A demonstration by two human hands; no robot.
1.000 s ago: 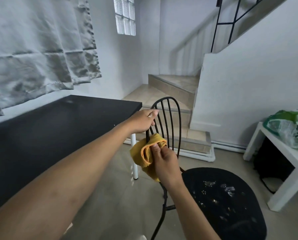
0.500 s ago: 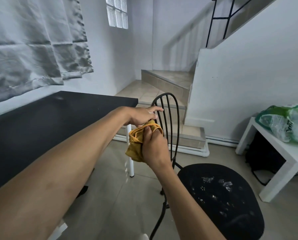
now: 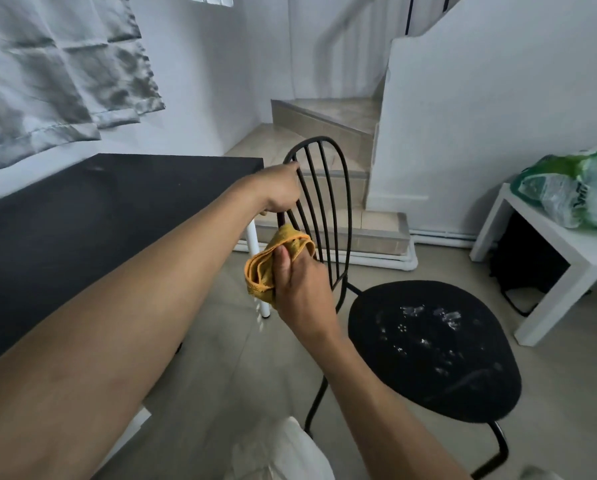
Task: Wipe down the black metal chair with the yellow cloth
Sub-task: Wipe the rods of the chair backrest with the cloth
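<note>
Fingers of the right hand point(image 3: 300, 292) clench the folded yellow cloth point(image 3: 272, 263) against the left rail of the black chair point(image 3: 428, 348) backrest; above, the left hand point(image 3: 281, 192) grips that rail, beside the black table point(image 3: 82, 220).

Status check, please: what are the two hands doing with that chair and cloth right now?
Left hand gripping the chair backrest frame. Right hand clutching the bunched yellow cloth against the lower bars. Seat shows whitish specks. Nothing blocking.

Matt blk metal chair point(image 3: 328, 209), soft cloth point(image 3: 272, 268)
</note>
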